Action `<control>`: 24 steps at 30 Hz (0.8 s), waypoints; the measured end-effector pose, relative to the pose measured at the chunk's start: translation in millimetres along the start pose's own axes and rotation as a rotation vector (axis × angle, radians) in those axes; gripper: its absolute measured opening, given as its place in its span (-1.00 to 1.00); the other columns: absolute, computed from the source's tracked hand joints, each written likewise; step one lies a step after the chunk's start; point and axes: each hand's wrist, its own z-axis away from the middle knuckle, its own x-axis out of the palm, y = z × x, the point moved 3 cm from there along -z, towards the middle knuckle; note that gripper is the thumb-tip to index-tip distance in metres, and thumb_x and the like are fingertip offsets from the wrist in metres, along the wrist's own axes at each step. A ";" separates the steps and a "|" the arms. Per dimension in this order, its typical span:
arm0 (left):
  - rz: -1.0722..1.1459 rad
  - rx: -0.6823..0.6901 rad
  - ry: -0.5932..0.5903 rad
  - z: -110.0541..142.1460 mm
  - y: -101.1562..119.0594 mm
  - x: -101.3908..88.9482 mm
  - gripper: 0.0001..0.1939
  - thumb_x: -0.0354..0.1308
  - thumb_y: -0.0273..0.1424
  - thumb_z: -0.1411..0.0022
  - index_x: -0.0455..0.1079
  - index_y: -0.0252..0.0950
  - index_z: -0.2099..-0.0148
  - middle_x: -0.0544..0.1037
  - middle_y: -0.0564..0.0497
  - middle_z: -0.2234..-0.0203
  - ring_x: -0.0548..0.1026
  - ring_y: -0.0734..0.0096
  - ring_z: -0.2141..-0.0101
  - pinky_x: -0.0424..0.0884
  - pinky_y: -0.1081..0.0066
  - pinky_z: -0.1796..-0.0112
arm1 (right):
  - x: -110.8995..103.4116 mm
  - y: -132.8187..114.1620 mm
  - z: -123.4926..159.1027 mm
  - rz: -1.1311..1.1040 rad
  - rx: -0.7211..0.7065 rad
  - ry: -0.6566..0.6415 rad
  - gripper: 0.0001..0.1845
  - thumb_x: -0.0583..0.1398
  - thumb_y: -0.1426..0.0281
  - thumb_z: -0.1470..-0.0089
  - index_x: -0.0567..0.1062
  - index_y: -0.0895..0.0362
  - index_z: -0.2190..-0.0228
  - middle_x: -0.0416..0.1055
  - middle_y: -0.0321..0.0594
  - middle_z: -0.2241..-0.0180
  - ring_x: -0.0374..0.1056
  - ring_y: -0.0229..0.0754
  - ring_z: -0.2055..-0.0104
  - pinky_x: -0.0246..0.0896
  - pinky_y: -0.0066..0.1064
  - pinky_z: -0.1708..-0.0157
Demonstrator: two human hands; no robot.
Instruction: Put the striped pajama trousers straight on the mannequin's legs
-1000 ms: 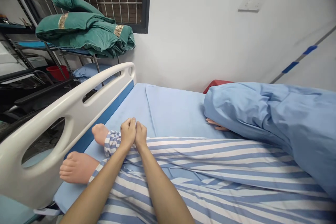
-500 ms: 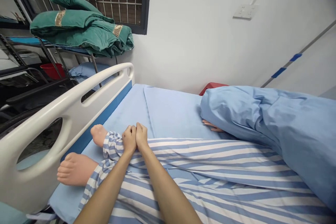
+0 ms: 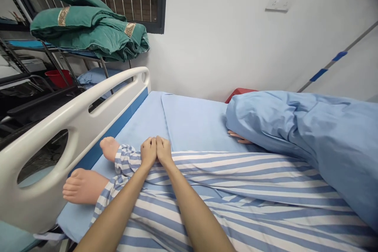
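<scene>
A manikin in blue-and-white striped trousers (image 3: 236,167) lies on the light-blue bed sheet (image 3: 195,116). Its far foot (image 3: 109,148) and near foot (image 3: 84,186) stick out bare at the left. My left hand (image 3: 148,151) and my right hand (image 3: 163,149) rest side by side, thumbs touching or nearly so, at the lower part of the far trouser leg. Both are closed, with the fingers curled over the leg's far side, where the fingertips are hidden. At the right, part of the manikin's hand (image 3: 238,137) shows beneath a folded blue quilt (image 3: 265,116).
A cream footboard (image 3: 79,106) closes off the bed's left end. Beyond it, a green padded quilt (image 3: 88,27) lies on a metal-framed rack below a barred window. A white wall with a socket plate (image 3: 280,2) runs behind the bed. Something red (image 3: 240,92) stands beside it.
My hands have shifted slightly right along the trouser leg, and their knuckles now line up more evenly. The whole view has also moved a little. The manikin lies as before.
</scene>
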 end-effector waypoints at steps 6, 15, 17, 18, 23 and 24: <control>0.125 -0.002 0.114 11.0 27.4 11.1 -0.65 -0.13 -0.30 -0.17 -0.10 -0.24 0.62 0.06 0.17 0.74 0.09 0.56 0.62 0.06 0.49 0.53 | -11.1 4.6 -8.8 -0.199 0.101 0.032 -0.62 -0.02 0.19 -0.04 0.18 0.12 0.69 0.09 -0.39 0.71 0.01 -0.33 0.59 -0.06 -0.50 0.61; -0.098 0.059 0.014 24.9 2.5 24.3 -0.67 -0.19 -0.32 -0.25 0.11 -0.24 0.56 0.25 0.11 0.70 0.15 0.50 0.60 0.02 0.46 0.47 | -20.1 3.5 -15.2 -0.200 0.207 0.105 -0.65 -0.01 0.21 0.00 0.07 0.08 0.70 -0.06 -0.44 0.72 -0.08 -0.35 0.63 -0.11 -0.48 0.65; -0.106 0.077 -0.002 24.3 4.6 24.2 -0.66 -0.21 -0.34 -0.26 0.15 -0.24 0.55 0.29 0.09 0.68 0.18 0.50 0.58 0.02 0.46 0.47 | -26.8 -9.7 -15.8 -0.071 0.131 0.034 -0.62 -0.01 0.21 -0.01 0.08 0.09 0.72 -0.05 -0.43 0.73 -0.07 -0.35 0.63 -0.14 -0.47 0.64; -0.109 0.084 -0.012 24.1 5.7 24.5 -0.66 -0.21 -0.34 -0.25 0.15 -0.24 0.55 0.30 0.09 0.68 0.18 0.50 0.58 0.01 0.46 0.47 | -30.3 -16.3 -15.5 -0.009 0.074 -0.011 -0.60 -0.01 0.20 -0.02 0.09 0.10 0.73 -0.04 -0.43 0.73 -0.07 -0.35 0.62 -0.16 -0.47 0.63; -0.096 0.053 -0.013 24.9 4.6 25.1 -0.65 -0.18 -0.30 -0.24 0.14 -0.24 0.57 0.28 0.10 0.70 0.17 0.51 0.60 0.02 0.46 0.48 | -41.2 -19.8 -5.6 0.100 -0.077 -0.052 -0.57 -0.04 0.19 -0.08 0.13 0.11 0.73 0.04 -0.41 0.73 -0.04 -0.34 0.61 -0.15 -0.47 0.59; -0.074 0.056 -0.009 25.2 3.9 25.0 -0.65 -0.20 -0.30 -0.25 0.15 -0.24 0.56 0.30 0.09 0.68 0.19 0.51 0.59 0.05 0.46 0.47 | -40.9 -15.0 -3.2 0.105 -0.075 -0.040 -0.57 -0.03 0.19 -0.08 0.15 0.11 0.72 0.06 -0.40 0.73 -0.02 -0.33 0.61 -0.14 -0.47 0.59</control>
